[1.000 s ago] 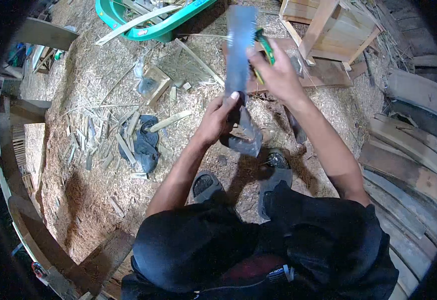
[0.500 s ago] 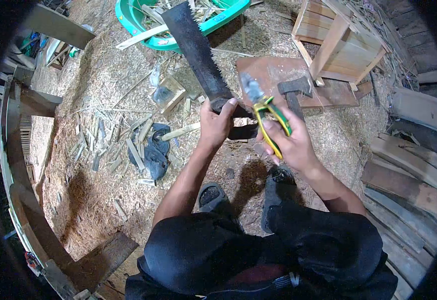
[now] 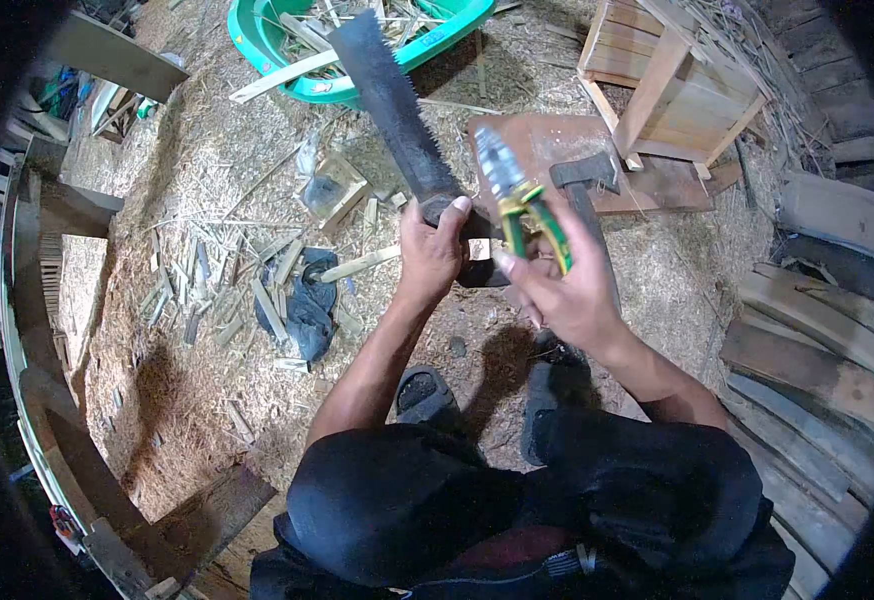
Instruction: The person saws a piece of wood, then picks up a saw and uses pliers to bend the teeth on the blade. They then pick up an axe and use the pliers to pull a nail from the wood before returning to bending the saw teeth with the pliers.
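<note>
My left hand is closed around the base of a hand saw, whose dark toothed blade points up and away to the left. The saw's dark handle extends right, toward my other hand. My right hand is wrapped round the green and yellow grips of a pair of pliers. The metal jaws of the pliers point up and slightly left, just right of the saw and apart from its blade. Behind the pliers an axe lies with its head on a brown board.
A green tub of wood scraps stands at the top. To its right is a slatted wooden crate. Planks are stacked at the right. A black plastic bag and wood offcuts lie on the shavings-covered floor.
The pliers have turned more upright in my right hand, and its fingers have shifted on the grips. My left hand and the saw have hardly moved.
</note>
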{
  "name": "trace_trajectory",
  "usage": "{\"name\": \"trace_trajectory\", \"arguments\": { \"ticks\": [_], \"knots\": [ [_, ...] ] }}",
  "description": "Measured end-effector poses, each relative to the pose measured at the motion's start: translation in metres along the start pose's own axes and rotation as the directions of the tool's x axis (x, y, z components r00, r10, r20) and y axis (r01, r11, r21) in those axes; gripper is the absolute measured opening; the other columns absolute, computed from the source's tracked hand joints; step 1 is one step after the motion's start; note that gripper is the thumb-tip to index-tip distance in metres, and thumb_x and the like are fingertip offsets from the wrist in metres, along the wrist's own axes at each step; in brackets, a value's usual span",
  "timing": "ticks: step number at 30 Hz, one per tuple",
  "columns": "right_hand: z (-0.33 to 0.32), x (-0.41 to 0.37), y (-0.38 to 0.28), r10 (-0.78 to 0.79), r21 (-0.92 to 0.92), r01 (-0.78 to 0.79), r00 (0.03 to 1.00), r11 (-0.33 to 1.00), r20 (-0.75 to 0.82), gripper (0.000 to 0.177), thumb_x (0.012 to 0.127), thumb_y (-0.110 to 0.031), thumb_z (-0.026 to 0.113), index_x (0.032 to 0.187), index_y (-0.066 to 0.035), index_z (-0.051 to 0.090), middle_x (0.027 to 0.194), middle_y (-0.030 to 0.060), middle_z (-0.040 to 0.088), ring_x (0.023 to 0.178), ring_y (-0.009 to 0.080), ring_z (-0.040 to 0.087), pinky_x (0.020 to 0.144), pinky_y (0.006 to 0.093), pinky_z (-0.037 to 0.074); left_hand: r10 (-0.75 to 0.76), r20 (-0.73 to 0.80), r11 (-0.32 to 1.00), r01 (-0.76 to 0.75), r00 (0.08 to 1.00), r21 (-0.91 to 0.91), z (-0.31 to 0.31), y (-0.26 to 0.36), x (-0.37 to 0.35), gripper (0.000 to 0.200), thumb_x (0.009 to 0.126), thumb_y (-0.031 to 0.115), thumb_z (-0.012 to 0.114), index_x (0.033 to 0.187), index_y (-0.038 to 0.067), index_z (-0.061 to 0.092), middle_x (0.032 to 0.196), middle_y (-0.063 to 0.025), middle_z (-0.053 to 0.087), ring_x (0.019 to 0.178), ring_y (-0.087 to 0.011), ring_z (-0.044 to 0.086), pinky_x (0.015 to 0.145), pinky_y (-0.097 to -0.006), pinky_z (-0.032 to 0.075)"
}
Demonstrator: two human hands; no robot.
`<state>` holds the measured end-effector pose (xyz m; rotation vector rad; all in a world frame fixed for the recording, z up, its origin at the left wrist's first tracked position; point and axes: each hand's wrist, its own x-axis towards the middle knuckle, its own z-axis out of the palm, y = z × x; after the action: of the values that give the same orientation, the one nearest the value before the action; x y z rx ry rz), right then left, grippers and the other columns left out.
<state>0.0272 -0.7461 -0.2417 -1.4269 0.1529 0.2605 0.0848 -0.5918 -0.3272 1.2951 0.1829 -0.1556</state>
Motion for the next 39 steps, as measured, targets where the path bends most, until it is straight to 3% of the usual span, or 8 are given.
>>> {"name": "trace_trajectory", "arguments": {
  "ticks": [8, 11, 17, 20, 28, 33, 36, 39],
  "knots": [
    [-0.003, 0.001, 0.001, -0.058, -0.032, 0.057, 0.998, 0.998, -0.03, 0.047, 0.09, -0.007, 0.065, 0.131, 0.0, 0.043, 0.092, 0.0037, 0.058, 0.067, 0.0038, 0.054, 0.054, 0.0188, 0.045, 0.0, -0.03, 1.0, 0.0, 1.0, 0.018, -0.002, -0.007, 0.003, 0.022, 0.09, 0.024, 0.064, 0.101, 0.007, 0.054, 0.076, -0.0023, 0.059, 0.05, -0.0098, 0.048, 0.041, -0.0252, 0.037],
    [-0.009, 0.003, 0.0, -0.042, -0.215, 0.048, 0.999, 0.975, 0.035, 0.046, 0.09, -0.008, 0.066, 0.13, 0.0, 0.044, 0.091, 0.0033, 0.059, 0.065, 0.0035, 0.054, 0.053, 0.0193, 0.045, -0.023, -0.014, 0.999, 0.022, 1.0, -0.035, -0.002, -0.004, 0.002, 0.021, 0.094, 0.018, 0.064, 0.101, 0.002, 0.054, 0.084, -0.0029, 0.062, 0.072, -0.0099, 0.057, 0.066, -0.028, 0.049],
    [-0.006, 0.004, -0.001, -0.082, -0.027, 0.079, 0.991, 0.996, -0.103, 0.05, 0.089, -0.008, 0.067, 0.132, 0.001, 0.043, 0.089, 0.0028, 0.058, 0.067, 0.0048, 0.056, 0.054, 0.0214, 0.048, -0.035, 0.007, 0.999, 0.035, 0.999, 0.031, 0.0, 0.005, -0.002, 0.019, 0.094, 0.015, 0.064, 0.103, 0.002, 0.053, 0.085, -0.0026, 0.062, 0.075, -0.0097, 0.058, 0.067, -0.0269, 0.049],
    [-0.013, 0.002, -0.001, 0.018, -0.214, -0.001, 0.997, 0.977, 0.076, 0.05, 0.089, -0.009, 0.068, 0.131, 0.001, 0.044, 0.089, 0.003, 0.059, 0.064, 0.005, 0.056, 0.053, 0.0214, 0.047, 0.147, 0.082, 0.989, -0.148, 0.986, 0.015, -0.002, -0.006, 0.001, 0.018, 0.094, 0.013, 0.063, 0.104, 0.001, 0.053, 0.085, -0.0024, 0.062, 0.076, -0.0097, 0.058, 0.068, -0.0269, 0.049],
    [-0.009, -0.002, -0.006, 0.018, -0.132, -0.017, 1.0, 0.991, 0.006, 0.054, 0.089, -0.009, 0.068, 0.135, 0.003, 0.041, 0.09, 0.004, 0.058, 0.07, 0.0057, 0.057, 0.057, 0.0204, 0.047, 0.101, 0.06, 0.99, -0.106, 0.993, 0.09, -0.002, -0.005, 0.001, 0.017, 0.094, 0.014, 0.062, 0.103, 0.003, 0.053, 0.083, -0.0018, 0.061, 0.071, -0.0086, 0.057, 0.064, -0.0254, 0.048],
    [-0.015, 0.014, 0.016, -0.129, -0.08, 0.118, 0.979, 0.99, -0.159, 0.053, 0.088, -0.014, 0.071, 0.129, 0.002, 0.043, 0.1, 0.0081, 0.058, 0.079, 0.0107, 0.06, 0.066, 0.025, 0.05, -0.081, -0.006, 0.992, 0.08, 0.997, -0.099, 0.005, -0.003, 0.0, 0.035, 0.1, 0.042, 0.048, 0.088, 0.01, 0.05, 0.064, 0.0024, 0.05, 0.045, -0.0048, 0.042, 0.036, -0.0226, 0.03],
    [-0.016, 0.024, 0.032, -0.458, -0.575, 0.3, 0.877, 0.761, -0.149, 0.057, 0.085, -0.017, 0.074, 0.13, 0.002, 0.043, 0.101, 0.0111, 0.059, 0.087, 0.0177, 0.06, 0.079, 0.0334, 0.05, -0.167, -0.018, 0.982, 0.165, 0.986, -0.097, 0.012, 0.002, -0.003, 0.043, 0.101, 0.05, 0.042, 0.086, 0.01, 0.05, 0.059, 0.0022, 0.048, 0.044, -0.0059, 0.043, 0.037, -0.0225, 0.031],
    [-0.006, 0.027, 0.027, -0.449, -0.543, 0.295, 0.876, 0.786, -0.174, 0.061, 0.083, -0.018, 0.076, 0.13, 0.003, 0.043, 0.103, 0.0138, 0.06, 0.096, 0.0227, 0.059, 0.088, 0.0381, 0.047, -0.198, 0.065, 0.98, 0.199, 0.978, -0.025, 0.005, -0.011, -0.001, 0.045, 0.101, 0.053, 0.04, 0.09, 0.011, 0.053, 0.066, 0.0005, 0.051, 0.051, -0.0091, 0.047, 0.041, -0.0254, 0.035]
  ]
}}
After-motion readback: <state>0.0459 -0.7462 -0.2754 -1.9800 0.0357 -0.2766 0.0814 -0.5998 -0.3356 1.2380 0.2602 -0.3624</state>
